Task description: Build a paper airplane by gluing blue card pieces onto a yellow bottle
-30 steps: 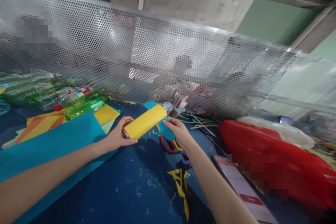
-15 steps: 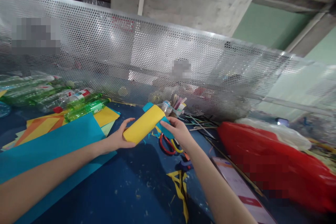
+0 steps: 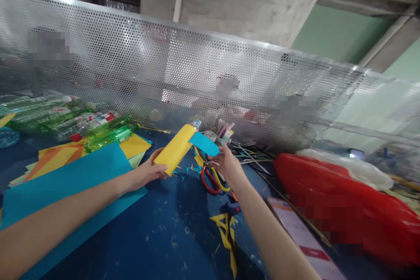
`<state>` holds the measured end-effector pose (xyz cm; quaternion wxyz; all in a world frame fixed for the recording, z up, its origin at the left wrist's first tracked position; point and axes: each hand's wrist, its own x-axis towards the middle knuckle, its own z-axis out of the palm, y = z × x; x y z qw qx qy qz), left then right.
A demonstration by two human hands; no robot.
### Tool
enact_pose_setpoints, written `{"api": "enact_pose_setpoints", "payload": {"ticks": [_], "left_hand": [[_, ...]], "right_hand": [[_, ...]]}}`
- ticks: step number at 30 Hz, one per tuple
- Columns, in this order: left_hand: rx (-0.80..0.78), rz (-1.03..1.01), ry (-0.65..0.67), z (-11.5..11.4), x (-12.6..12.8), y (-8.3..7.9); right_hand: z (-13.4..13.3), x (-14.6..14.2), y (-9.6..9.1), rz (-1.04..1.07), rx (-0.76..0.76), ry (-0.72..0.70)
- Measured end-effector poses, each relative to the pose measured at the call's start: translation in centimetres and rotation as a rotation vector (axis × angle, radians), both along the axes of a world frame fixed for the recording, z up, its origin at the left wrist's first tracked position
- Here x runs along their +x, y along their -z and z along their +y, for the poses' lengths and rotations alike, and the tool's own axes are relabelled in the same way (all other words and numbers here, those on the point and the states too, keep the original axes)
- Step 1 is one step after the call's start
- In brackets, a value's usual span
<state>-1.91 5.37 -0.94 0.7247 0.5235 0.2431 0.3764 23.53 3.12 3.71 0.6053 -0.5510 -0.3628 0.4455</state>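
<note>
My left hand (image 3: 156, 167) is closed around the lower end of a yellow paper tube (image 3: 175, 149), which tilts up to the right above the table. Fingers of my right hand (image 3: 227, 164) pinch the outer end of a blue paper piece (image 3: 205, 143) with a rounded tip. Its inner end meets the tube's upper right side; I cannot tell whether it is attached. Below my right hand lie scissors (image 3: 210, 183) with red and yellow handles. Blue and yellow paper scraps (image 3: 226, 236) are scattered near them. A clear bit of plastic (image 3: 197, 124) shows at the tube's top.
Large blue sheets (image 3: 82, 183) and other coloured paper lie left, with several plastic bottles (image 3: 111, 136) behind. A perforated metal screen (image 3: 197, 61) borders the table's far side; people are beyond it. Right are a red plastic bag (image 3: 328, 192), a phone-like device (image 3: 302, 236) and thin sticks (image 3: 252, 155).
The blue piece has swung out from behind the yellow tube to its right side, held by its tip. My right hand has turned, and the tube has shifted slightly.
</note>
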Motion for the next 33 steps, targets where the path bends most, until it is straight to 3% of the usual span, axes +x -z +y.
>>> {"api": "enact_pose_setpoints", "payload": {"ticks": [6,9,13,16,19,23,26,30,33], "left_hand": [[0.095,0.097,-0.107,-0.2,0.7,0.2],[0.252,0.129,-0.155,-0.5,1.1,0.5],[0.340,0.093,-0.064,-0.5,1.4,1.0],[0.285,0.059,-0.056,-0.1,1.5,0.8],[0.171,-0.034,-0.096,0.1,1.5,-0.2],[-0.006,-0.162,0.013,-0.2,1.6,-1.5],[-0.120,-0.163,0.085,-0.5,1.9,-1.7],[-0.220,-0.224,-0.079,-0.7,2.3,-1.2],[-0.291,-0.202,-0.175,-1.0,2.4,-1.3]], "right_hand": [[-1.6,-2.5,0.9,-0.074,-0.119,-0.427],[-2.3,-5.1,1.2,-0.042,-0.003,-0.497],[-2.1,-6.9,1.7,-0.019,0.087,-0.443],[-2.0,-6.7,1.4,-0.014,0.030,-0.390],[-2.4,-6.1,0.8,-0.051,-0.006,-0.427],[-2.9,-6.2,0.5,-0.092,-0.031,-0.532],[-3.3,-6.8,0.6,-0.130,-0.064,-0.590],[-3.7,-7.6,0.7,-0.180,-0.061,-0.684],[-3.4,-7.8,1.0,-0.169,-0.014,-0.641]]}}
